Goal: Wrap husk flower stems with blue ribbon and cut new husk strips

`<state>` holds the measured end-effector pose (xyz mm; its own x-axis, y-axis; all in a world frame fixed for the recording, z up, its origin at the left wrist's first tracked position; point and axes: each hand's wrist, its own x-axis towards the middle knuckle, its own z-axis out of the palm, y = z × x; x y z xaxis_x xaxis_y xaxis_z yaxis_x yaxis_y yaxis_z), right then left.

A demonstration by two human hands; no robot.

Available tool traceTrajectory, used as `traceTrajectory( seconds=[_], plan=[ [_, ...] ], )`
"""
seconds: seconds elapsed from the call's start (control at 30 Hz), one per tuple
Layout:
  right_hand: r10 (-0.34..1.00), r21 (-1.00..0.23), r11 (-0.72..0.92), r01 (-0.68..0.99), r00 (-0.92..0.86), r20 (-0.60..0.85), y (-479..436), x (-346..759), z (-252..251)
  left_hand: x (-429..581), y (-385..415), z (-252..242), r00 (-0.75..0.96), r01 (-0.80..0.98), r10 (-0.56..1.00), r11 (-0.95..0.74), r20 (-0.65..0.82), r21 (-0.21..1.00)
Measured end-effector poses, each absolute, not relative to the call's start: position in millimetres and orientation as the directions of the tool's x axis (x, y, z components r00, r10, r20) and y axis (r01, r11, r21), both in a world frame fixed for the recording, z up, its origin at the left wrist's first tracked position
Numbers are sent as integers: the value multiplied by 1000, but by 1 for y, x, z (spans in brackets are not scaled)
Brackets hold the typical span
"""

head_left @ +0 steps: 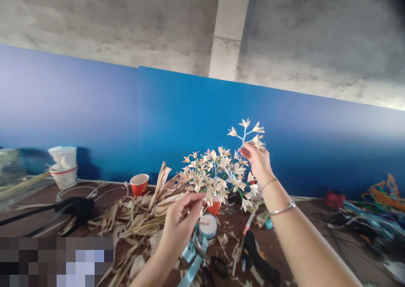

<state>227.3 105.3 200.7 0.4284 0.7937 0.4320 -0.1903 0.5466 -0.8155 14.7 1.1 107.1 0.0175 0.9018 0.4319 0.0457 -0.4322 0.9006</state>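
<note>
My right hand (257,158) is raised and pinches the pale blue stem of a flower sprig (244,129) with several cream blossoms. Below it stands a dense bunch of cream artificial flowers (215,169), some on blue stems and some on green, in a red paper cup (214,205) that is mostly hidden. My left hand (185,213) is at the bunch's lower left, thumb and forefinger brought close together at a blossom. Whether they grip a petal is too small to make out. A roll of light blue ribbon (208,226) lies just below the bunch.
Dried corn husks (139,215) heap on the left. Scissors (218,266) and a black glue gun (257,259) lie in front. Another red paper cup (139,185) and a white tissue-filled cup (64,169) stand by the blue panel (190,110). Tangled coloured strands (376,211) lie right.
</note>
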Motion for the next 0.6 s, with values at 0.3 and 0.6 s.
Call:
traceTrajectory(
  seconds=[0.3, 0.6],
  plan=[
    [898, -922, 361, -137, 319, 304, 108, 222, 165, 13, 0, 110, 26, 61, 898, -439, 438, 896],
    [917, -952, 305, -21, 278, 288, 122, 221, 150, 14, 1, 109, 30, 61, 900, -436, 435, 898]
  ],
)
